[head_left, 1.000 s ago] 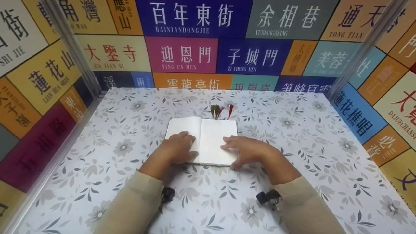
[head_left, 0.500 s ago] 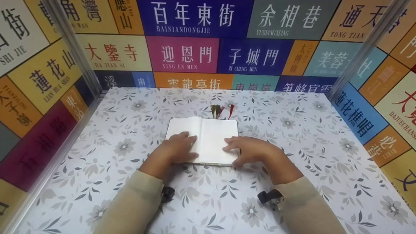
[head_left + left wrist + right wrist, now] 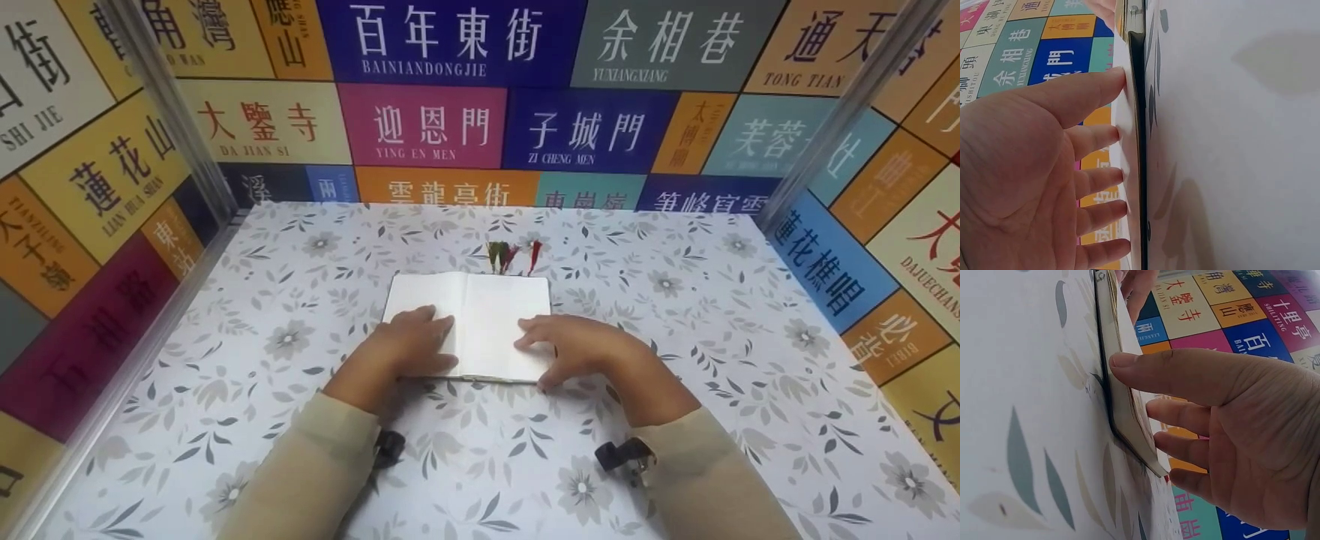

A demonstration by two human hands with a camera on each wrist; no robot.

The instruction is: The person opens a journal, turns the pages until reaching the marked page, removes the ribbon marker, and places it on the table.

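An open notebook (image 3: 504, 322) with blank white pages lies on the patterned tabletop, its dark cover edge showing in both wrist views. My left hand (image 3: 416, 341) rests on the left page, and in the left wrist view the thumb and fingertips (image 3: 1119, 176) touch the paper with the fingers spread. My right hand (image 3: 574, 345) lies at the right page's outer edge. There, in the right wrist view, the thumb (image 3: 1129, 368) touches the page-block edge while the other fingers reach over the page. Green, pink and red tassels (image 3: 502, 255) stick out beyond the notebook's top edge.
A floral white tablecloth (image 3: 300, 450) covers the table around the notebook. Panels with coloured Chinese signs (image 3: 442, 127) stand at the back and both sides. Dark wrist devices (image 3: 626, 454) sit at the sleeve cuffs.
Both hands stay almost in place on the notebook. The right hand has shifted very slightly to the right, and the pages are still open at a blank spread.
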